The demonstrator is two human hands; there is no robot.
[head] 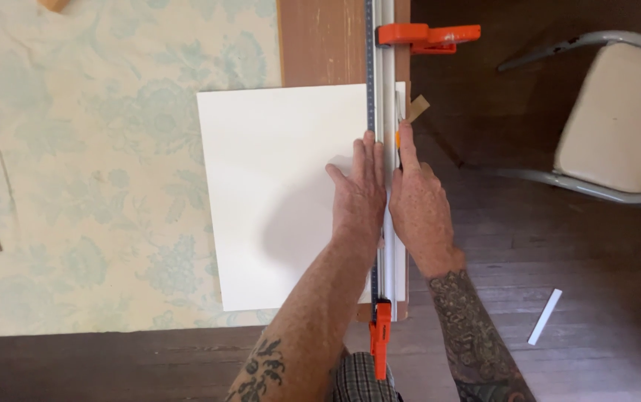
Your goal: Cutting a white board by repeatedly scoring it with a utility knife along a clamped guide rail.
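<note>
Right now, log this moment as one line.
left hand: flat on white board | right hand: orange-tipped knife along clamped metal ruler

Left hand [359, 195] and right hand [417, 201] — both bare, no gloves, no rings visible. Forearms uncovered; each carries dark tattoo work — a floral figure on the left, dense ornamental patterning on the right. Plaid checked fabric shows at bottom edge.

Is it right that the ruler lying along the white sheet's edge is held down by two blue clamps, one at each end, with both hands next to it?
Not quite. In the head view the clamps are orange, not blue: one clamp at the far end and another at the near end. The rest holds: the ruler runs along the white sheet, with the left hand and right hand beside it.
</note>
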